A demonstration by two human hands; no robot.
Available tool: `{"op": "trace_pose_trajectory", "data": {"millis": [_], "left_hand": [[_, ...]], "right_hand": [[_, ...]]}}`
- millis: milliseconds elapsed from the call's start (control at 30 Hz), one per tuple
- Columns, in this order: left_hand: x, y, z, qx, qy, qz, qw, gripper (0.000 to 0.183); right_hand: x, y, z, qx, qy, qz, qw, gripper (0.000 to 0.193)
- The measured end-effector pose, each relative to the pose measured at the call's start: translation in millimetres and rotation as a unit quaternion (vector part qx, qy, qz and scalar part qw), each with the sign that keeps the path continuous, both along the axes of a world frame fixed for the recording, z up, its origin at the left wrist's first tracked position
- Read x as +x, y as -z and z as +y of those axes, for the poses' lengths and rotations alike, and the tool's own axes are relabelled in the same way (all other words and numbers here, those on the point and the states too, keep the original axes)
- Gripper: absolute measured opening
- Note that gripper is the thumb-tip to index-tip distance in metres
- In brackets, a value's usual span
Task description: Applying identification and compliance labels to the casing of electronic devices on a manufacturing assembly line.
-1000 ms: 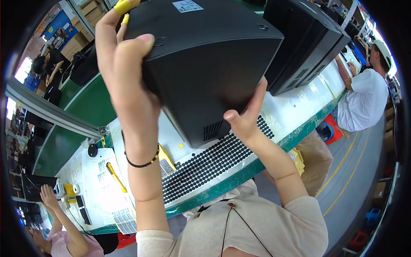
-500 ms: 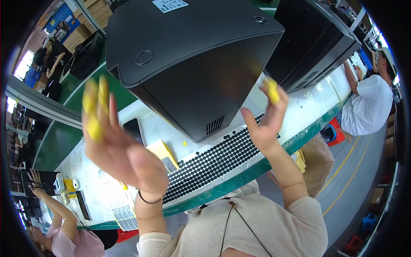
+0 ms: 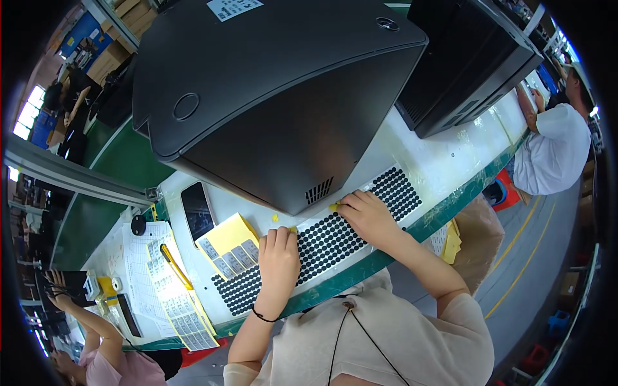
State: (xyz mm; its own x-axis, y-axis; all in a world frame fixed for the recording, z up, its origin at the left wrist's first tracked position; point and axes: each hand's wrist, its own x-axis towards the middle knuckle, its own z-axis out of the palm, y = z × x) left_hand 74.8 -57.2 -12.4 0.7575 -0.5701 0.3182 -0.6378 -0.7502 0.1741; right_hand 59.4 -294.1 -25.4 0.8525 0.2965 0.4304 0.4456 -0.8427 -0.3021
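A sheet of small round black stick-on pads lies along the near side of the table, in front of a tall black box-shaped case with a vent grille. My left hand rests on the sheet, its fingers curled down toward the far edge. Farther right, my right hand has its fingertips pressed together at the same edge, just below the grille. Yellow finger covers show at the fingertips of both hands. What lies between the fingertips is hidden or too small to make out.
Left of the sheet lie yellow-backed label sheets, a dark phone and a yellow utility knife on papers. A second black case stands at right. Co-workers sit at both sides. A cardboard box stands below the table edge.
Both hands have come down from in front of the case onto the pad sheet, and their spread fingers have closed. The case appears shifted slightly left in the view.
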Motion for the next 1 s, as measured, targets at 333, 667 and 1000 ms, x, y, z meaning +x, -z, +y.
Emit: {"op": "trace_pose_trajectory", "data": {"millis": [333,667,1000], "left_hand": [[6,-16,-14,-0.097,0.054,0.02,0.994,0.017],[13,-8,-65,-0.181,0.164,0.092,0.965,0.02],[29,8,-106,-0.065,0.202,-0.013,0.977,0.023]], "right_hand": [[4,6,3,0.004,0.031,0.008,0.999,0.019],[23,-10,-36,0.114,-0.033,0.033,0.992,0.018],[12,-105,-64,0.429,-0.02,-0.083,0.899,0.017]]}}
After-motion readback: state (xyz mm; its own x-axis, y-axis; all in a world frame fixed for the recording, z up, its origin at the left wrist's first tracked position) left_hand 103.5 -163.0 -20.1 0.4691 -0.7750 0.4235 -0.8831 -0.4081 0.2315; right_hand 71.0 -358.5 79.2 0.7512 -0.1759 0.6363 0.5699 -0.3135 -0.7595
